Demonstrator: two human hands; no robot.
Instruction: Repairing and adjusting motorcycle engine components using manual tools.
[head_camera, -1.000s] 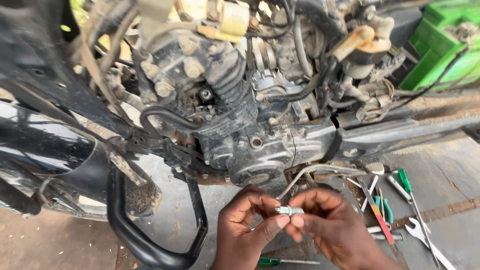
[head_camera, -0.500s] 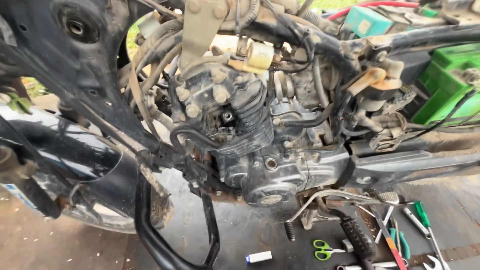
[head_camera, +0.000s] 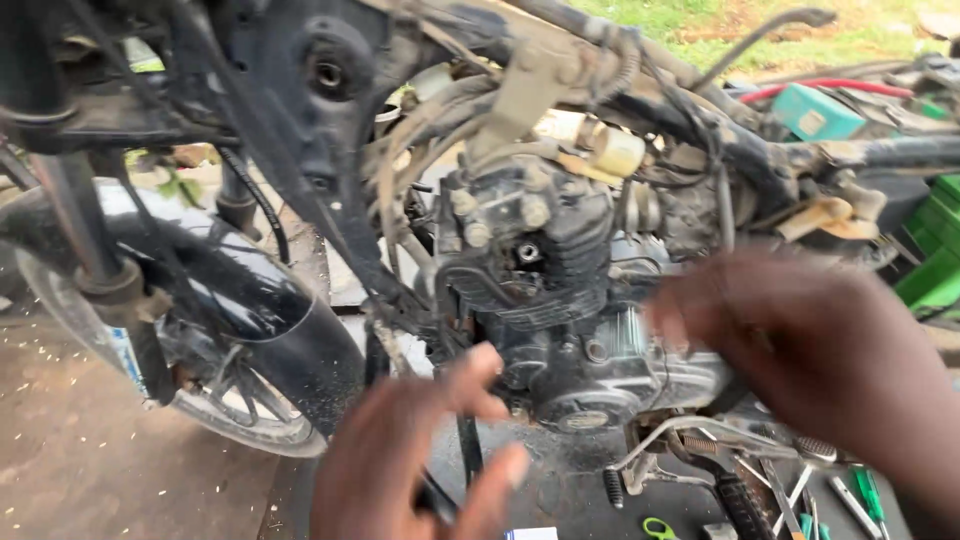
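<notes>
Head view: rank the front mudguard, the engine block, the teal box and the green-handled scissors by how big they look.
1. Front mudguard, about level with
2. Engine block; too close to rank them.
3. Teal box, farther away, so its true size is unsure.
4. Green-handled scissors, partly cut off.

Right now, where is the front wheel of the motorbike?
In the head view, the front wheel sits at the lower left, under the black mudguard, left of the engine and beyond the left hand.
</notes>
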